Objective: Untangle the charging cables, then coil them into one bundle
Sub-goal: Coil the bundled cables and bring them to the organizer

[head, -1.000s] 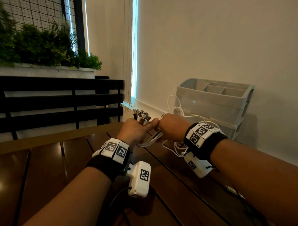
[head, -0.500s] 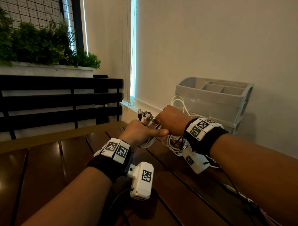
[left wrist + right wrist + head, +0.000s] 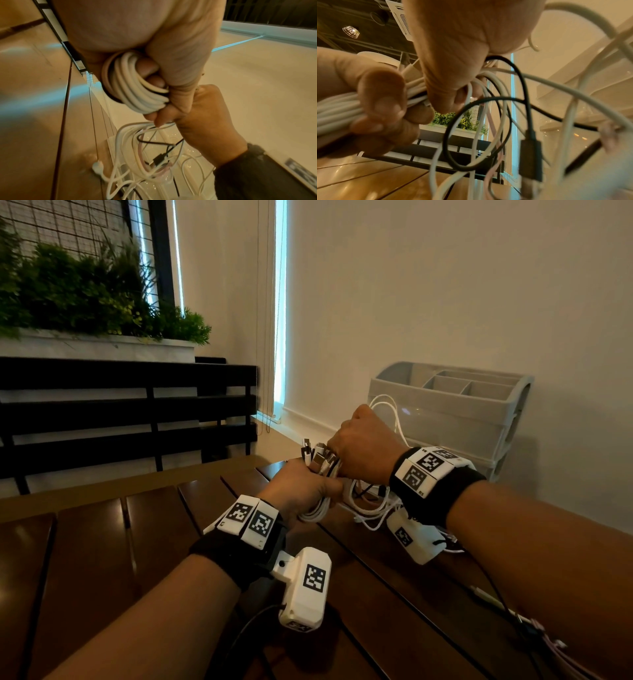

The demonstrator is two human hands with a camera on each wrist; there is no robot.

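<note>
Right hand [image 3: 368, 448] has swung up over the left hand [image 3: 301, 491]; both fists are clamped on the cables [image 3: 317, 506], above the table's [image 3: 102, 542] far edge.

Both hands sat above the table [image 3: 102, 542], left hand [image 3: 301, 491] just below and touching right hand [image 3: 366, 450]. Cables [image 3: 370, 508] ran between them, loose loops hanging beneath the right hand onto the table. Organizer [image 3: 445, 412] stood behind, against the wall. Planter [image 3: 96, 347] far left, above the bench [image 3: 120, 412].
</note>
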